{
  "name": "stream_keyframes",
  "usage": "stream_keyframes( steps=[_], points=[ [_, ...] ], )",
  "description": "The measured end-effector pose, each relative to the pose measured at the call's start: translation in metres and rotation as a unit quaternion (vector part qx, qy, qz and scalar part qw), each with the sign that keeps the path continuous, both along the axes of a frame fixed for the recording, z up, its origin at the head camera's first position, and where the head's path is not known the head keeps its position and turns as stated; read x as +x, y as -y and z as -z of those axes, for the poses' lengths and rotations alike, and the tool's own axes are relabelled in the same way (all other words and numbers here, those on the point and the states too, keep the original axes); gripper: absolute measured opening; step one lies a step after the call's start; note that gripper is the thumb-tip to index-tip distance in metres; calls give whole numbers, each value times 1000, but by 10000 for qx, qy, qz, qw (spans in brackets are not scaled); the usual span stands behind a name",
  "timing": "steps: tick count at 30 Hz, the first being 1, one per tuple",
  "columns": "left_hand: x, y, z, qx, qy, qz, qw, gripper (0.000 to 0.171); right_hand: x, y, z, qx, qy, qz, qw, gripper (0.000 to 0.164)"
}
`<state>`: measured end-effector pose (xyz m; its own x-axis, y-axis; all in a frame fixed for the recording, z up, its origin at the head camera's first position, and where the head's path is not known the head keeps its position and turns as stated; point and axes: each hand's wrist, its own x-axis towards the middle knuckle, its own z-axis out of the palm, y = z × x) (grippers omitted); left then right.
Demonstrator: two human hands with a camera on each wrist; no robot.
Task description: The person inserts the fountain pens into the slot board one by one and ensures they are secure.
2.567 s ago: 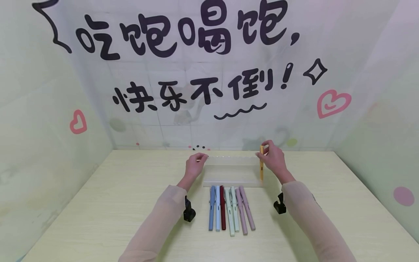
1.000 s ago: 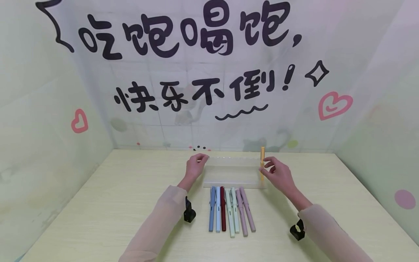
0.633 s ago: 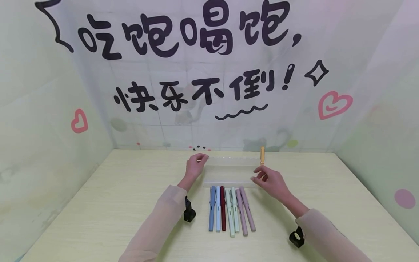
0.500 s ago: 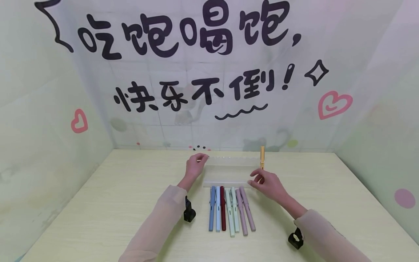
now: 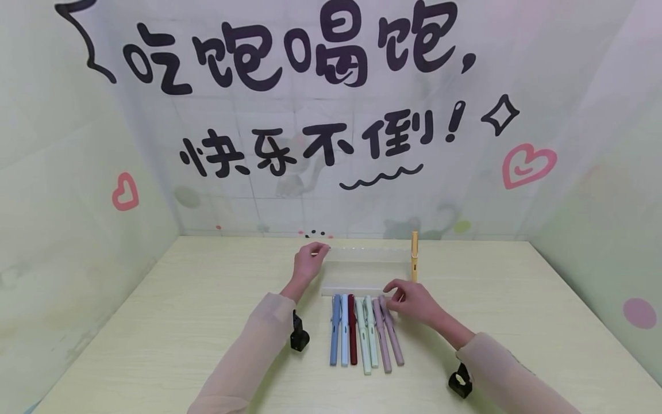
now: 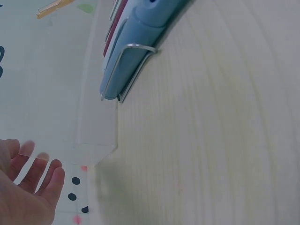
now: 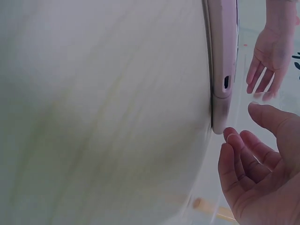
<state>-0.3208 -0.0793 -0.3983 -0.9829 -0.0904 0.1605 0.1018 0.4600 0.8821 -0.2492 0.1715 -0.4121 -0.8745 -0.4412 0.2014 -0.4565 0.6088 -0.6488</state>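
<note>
My left hand [image 5: 308, 263] pinches the upper left edge of a clear plastic pen stand [image 5: 357, 275]. Upright at the stand's right end is a yellow pen [image 5: 415, 248], untouched by either hand. My right hand [image 5: 415, 302] is over the top end of the rightmost purple pen [image 5: 395, 342], thumb and fingers apart. In the right wrist view, that purple pen [image 7: 222, 61] lies just beyond the fingertips, with a small gap showing. A second purple pen [image 5: 383, 339] lies beside it.
More capped pens lie in the row before the stand: two pale green pens [image 5: 366, 345], a dark red pen [image 5: 353, 333], a light blue pen [image 5: 344, 333] and a blue pen [image 5: 335, 333]. A printed backdrop [image 5: 289, 213] rises behind the table [image 5: 207, 299].
The right hand has let go of the yellow pen, leaving it upright at the stand, and has moved down and left to the purple pens. The left hand stays put.
</note>
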Motion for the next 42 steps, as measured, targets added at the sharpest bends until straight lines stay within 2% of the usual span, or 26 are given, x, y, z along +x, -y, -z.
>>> stream_keyframes(
  steps=[9, 17, 25, 32, 42],
  points=[
    [0, -1, 1, -35, 33, -31, 10000, 25, 3, 4, 3, 330, 143, -63, 9993, 24],
    [-1, -1, 1, -31, 41, -20, 10000, 25, 3, 4, 5, 465, 30, -202, 9987, 25],
    [-1, 0, 1, 12, -51, 25, 10000, 25, 2, -1, 3, 562, 258, -358, 9974, 30],
    [0, 0, 0, 39, -89, 40, 9999, 25, 3, -2, 0, 668, 262, -485, 9962, 31],
    [-1, 1, 2, 44, -78, 44, 10000, 25, 4, 7, -2, 1296, 108, -283, 9911, 29]
  ],
)
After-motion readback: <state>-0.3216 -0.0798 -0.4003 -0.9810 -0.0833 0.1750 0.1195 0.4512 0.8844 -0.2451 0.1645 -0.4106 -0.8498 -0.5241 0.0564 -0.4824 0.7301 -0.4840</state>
